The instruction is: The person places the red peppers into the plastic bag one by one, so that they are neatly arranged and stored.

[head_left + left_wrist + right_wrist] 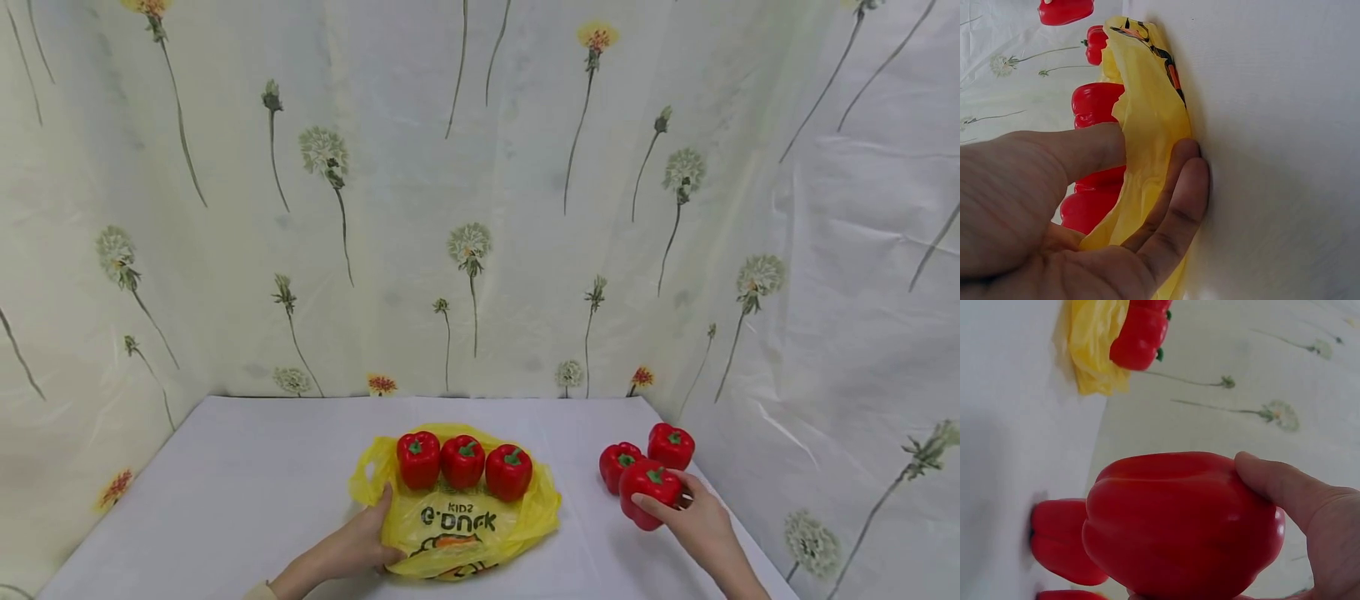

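The right hand [705, 521] has a red pepper [649, 493] grasped from its right side, thumb [1279, 484] on the near side, at the right part of the table [285, 467]. Its green stem [656, 476] is uppermost, the lobed base faces down, and the long axis runs close to upright; in the right wrist view that axis lies roughly square to the tabletop, with the base held off it. Two more peppers [618, 467] stand just behind, stems up, one behind the other's right.

The left hand [358, 537] pinches the left edge of a yellow bag [525, 537], thumb over the film and fingers [1175, 212] curled under it, near the tabletop. Three peppers [462, 462] stand in a row across the bag's far part, stem ends up, the right one's stem slanting rightward. Dark lettering [458, 518] shows on the film in front of them. A dandelion-print curtain [405, 317] hangs behind the table.
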The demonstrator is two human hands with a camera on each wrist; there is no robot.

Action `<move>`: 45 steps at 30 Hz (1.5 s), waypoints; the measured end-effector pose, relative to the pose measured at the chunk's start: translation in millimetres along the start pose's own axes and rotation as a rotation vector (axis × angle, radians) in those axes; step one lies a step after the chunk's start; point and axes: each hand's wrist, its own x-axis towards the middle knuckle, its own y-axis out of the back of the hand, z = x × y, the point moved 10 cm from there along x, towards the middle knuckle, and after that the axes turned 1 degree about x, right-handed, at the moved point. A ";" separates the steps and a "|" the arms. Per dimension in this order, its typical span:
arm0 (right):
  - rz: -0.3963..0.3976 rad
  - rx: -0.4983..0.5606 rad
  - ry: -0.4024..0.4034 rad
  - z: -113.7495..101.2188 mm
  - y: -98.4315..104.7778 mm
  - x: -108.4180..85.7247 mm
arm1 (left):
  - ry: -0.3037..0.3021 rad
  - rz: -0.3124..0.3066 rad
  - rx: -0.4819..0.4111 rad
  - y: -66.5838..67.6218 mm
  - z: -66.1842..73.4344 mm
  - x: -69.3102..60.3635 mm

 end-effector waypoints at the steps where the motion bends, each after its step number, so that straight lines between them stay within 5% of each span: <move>1: -0.005 -0.003 0.005 -4.2 -1.0 -3.3 | -0.002 0.001 0.005 -0.1 0.0 0.1; 9: -0.032 -0.015 0.082 -32.4 -9.0 -16.3 | -0.021 0.015 0.003 0.4 0.3 0.6; 19: -0.039 -0.025 0.133 -50.2 -20.6 -20.4 | -0.003 0.020 0.044 0.5 -1.3 1.2; 45: -0.104 -0.045 0.251 -97.3 -57.1 -34.5 | -0.068 0.049 0.066 0.5 6.3 -0.2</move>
